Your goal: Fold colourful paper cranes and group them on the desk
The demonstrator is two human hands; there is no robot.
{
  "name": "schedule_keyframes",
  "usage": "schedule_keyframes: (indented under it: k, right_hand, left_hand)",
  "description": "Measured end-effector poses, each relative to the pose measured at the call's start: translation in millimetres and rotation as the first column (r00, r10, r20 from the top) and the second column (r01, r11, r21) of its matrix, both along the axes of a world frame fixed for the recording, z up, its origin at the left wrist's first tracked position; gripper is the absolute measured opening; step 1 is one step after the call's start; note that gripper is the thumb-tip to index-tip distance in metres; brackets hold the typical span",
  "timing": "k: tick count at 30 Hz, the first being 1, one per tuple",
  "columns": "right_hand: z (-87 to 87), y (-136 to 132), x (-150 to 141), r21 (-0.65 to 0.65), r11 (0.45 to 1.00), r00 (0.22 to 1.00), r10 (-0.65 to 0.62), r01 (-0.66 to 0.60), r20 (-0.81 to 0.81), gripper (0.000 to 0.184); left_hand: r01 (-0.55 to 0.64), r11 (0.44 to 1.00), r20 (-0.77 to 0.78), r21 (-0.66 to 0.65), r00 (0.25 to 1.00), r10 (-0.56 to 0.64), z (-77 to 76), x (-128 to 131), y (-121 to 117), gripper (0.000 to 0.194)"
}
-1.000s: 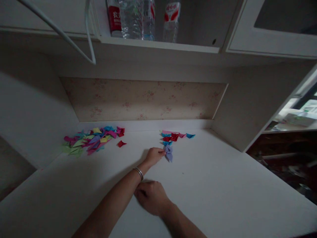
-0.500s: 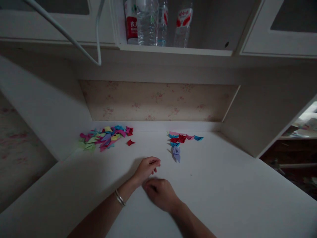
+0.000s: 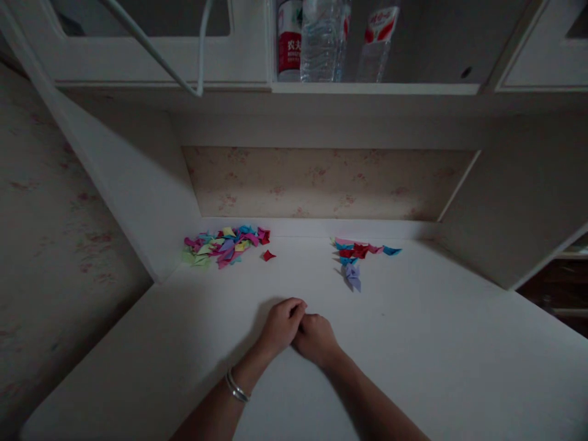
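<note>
My left hand (image 3: pixel 281 324), with a silver bangle (image 3: pixel 236 387) at the wrist, rests curled on the white desk (image 3: pixel 436 355). My right hand (image 3: pixel 316 339) lies beside it, fingers also curled, and the two hands touch. Whether either holds anything is hidden. Beyond them lies a small group of folded paper pieces (image 3: pixel 361 254) in red, blue, pink and lilac. A bigger heap of coloured folded papers (image 3: pixel 225 245) sits at the back left, with one red piece (image 3: pixel 267 255) apart from it.
A white side panel (image 3: pixel 133 184) walls the desk on the left and another on the right. Flowered wallpaper (image 3: pixel 321 184) backs the niche. Above, a shelf holds water bottles (image 3: pixel 324 40) and a red-labelled bottle (image 3: pixel 288 43). A white rod (image 3: pixel 156 52) hangs at the upper left.
My left hand drew back from the lilac paper piece toward me and met my right hand. The view swung left, so everything sits further right in the frame.
</note>
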State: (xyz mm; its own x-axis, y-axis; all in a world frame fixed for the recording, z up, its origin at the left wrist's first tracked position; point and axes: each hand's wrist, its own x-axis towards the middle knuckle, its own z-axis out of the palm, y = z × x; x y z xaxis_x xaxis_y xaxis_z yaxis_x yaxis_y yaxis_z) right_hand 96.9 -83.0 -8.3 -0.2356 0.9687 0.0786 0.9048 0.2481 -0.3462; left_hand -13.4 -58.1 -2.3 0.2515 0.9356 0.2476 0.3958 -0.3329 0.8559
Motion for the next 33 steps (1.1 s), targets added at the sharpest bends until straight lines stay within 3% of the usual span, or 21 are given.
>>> schedule_keyframes:
  k: [13, 33]
  right_hand:
    - [-3.8, -6.6, 5.8, 0.026, 0.998, 0.997, 0.065, -0.064, -0.051, 0.023]
    - [0.5, -8.5, 7.1, 0.019, 0.996, 0.991, 0.093, -0.091, -0.092, 0.024]
  left_hand:
    - [0.022, 0.999, -0.018, 0.027, 1.000, -0.021, 1.2, -1.3, -5.1, 0.030]
    - [-0.013, 0.998, 0.036, -0.067, 0.999, 0.015, -1.9, -0.4, -0.3, 0.027]
